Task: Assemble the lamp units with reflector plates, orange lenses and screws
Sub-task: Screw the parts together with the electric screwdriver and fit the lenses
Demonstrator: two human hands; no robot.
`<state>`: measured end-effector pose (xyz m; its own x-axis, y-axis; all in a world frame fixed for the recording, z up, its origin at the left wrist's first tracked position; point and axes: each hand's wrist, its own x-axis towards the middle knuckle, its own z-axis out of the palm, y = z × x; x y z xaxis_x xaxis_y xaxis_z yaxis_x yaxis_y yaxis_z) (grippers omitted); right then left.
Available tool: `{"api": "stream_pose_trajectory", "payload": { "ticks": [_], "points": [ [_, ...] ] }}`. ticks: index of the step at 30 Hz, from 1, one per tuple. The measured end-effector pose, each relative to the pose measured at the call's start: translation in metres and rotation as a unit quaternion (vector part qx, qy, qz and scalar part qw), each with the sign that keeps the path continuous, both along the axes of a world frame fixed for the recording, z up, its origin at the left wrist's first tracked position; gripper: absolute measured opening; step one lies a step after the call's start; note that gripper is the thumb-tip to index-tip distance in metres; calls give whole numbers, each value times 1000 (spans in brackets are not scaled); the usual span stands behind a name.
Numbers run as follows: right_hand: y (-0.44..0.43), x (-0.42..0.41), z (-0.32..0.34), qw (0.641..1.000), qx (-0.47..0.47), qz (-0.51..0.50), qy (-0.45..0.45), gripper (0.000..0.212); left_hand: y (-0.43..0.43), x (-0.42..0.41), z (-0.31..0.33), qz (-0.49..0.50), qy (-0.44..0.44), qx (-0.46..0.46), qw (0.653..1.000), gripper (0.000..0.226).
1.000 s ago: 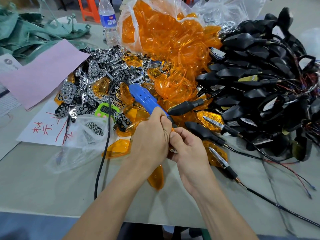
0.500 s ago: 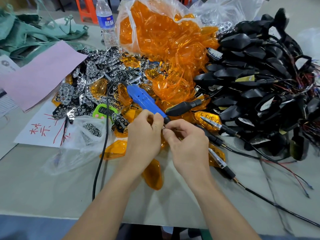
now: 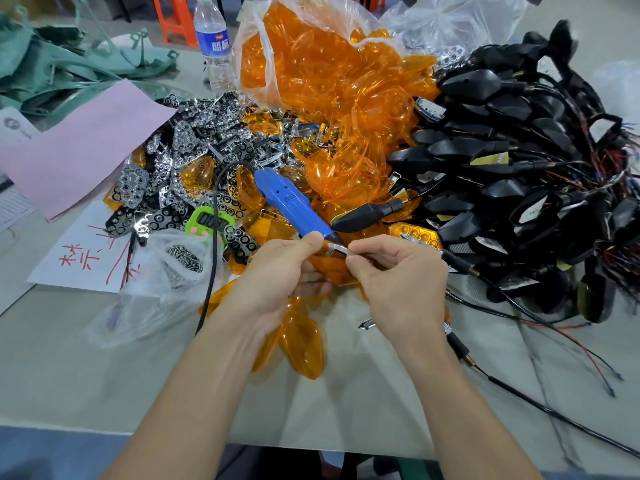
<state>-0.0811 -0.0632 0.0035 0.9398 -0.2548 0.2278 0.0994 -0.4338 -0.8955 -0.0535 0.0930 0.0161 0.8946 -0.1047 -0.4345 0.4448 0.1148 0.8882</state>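
My left hand [image 3: 277, 271] grips the blue electric screwdriver [image 3: 289, 204] near its tip, body slanting up to the left. My right hand [image 3: 401, 278] pinches a small silver part [image 3: 341, 250] held against the tip; my fingers hide most of it. An orange lens [image 3: 329, 273] shows just below both hands. Chrome reflector plates [image 3: 187, 147] are heaped at the left. Orange lenses [image 3: 329, 81] spill from a clear bag behind. Black lamp housings [image 3: 519, 168] with wires are piled at the right. A clear bag of screws [image 3: 183, 258] lies left of my left hand.
Loose orange lenses [image 3: 301, 337] lie on the table under my wrists. A black cable [image 3: 211, 271] runs from the screwdriver toward the table's front edge. A green timer [image 3: 204, 223], pink paper [image 3: 79, 143] and a water bottle [image 3: 214, 39] stand to the left.
My hands have drawn slightly apart, so the silver part now shows between them at the screwdriver tip. My right hand has moved to the right of the tip.
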Motion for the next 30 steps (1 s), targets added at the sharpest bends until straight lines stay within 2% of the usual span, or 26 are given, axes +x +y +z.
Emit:
{"api": "stream_pose_trajectory", "payload": {
  "ticks": [4,8,11,17,23,26,30],
  "points": [
    [-2,-2,1,994,-101,19,-30,18,-8,-3,-2,28,-1,-4,1000,30],
    [-4,0,4,999,-47,26,7,34,-9,-3,-1,32,0,-11,999,31],
    [-5,1,3,998,-49,13,25,25,-8,-4,0,21,-4,-9,1000,32],
    [-4,1,5,998,-18,16,51,23,-7,-6,3,4,-12,1,1000,33],
    [0,-2,7,996,-64,39,52,22,-11,-8,0,37,-36,15,999,29],
    [3,-7,7,989,-143,28,-8,19,-16,-10,-2,51,-47,10,998,24],
    [8,-10,7,983,-172,-4,-64,17,-20,-10,-3,69,-48,6,996,20]
  ]
}}
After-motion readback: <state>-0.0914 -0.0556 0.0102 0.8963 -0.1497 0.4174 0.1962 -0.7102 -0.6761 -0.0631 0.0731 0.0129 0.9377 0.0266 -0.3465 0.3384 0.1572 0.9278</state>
